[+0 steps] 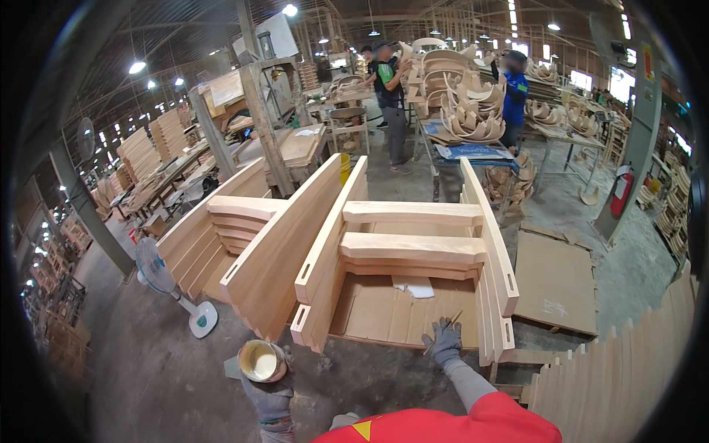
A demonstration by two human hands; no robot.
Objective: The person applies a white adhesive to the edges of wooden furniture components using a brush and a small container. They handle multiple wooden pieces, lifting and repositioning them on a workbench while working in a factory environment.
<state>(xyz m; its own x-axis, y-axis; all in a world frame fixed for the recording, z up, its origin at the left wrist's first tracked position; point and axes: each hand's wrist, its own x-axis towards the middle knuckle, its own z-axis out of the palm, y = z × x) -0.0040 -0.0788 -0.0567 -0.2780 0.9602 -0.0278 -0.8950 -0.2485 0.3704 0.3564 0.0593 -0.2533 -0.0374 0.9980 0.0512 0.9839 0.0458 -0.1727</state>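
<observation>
My left hand (pixel 272 395), in a grey glove, grips a small round pot (pixel 260 362) of cream-coloured liquid at the lower left. My right hand (pixel 445 341), gloved too, is closed around a thin wooden stick (pixel 456 317); its working end is too small to make out. That hand hovers over the cardboard (pixel 369 306) near the right stack of frames. Two wooden cross rails (pixel 412 214) lie above others between the side boards of this stack. The nearer left board (pixel 325 255) and the right board (pixel 491 244) have slotted ends.
Another stack of wooden frames (pixel 284 255) stands left, beside a fan (pixel 155 269). A brown board (pixel 555 280) lies at the right, near upright wooden pieces (pixel 613 384). People (pixel 389 88) work around piled curved parts (pixel 473 103) behind. A fire extinguisher (pixel 622 190) hangs on a post.
</observation>
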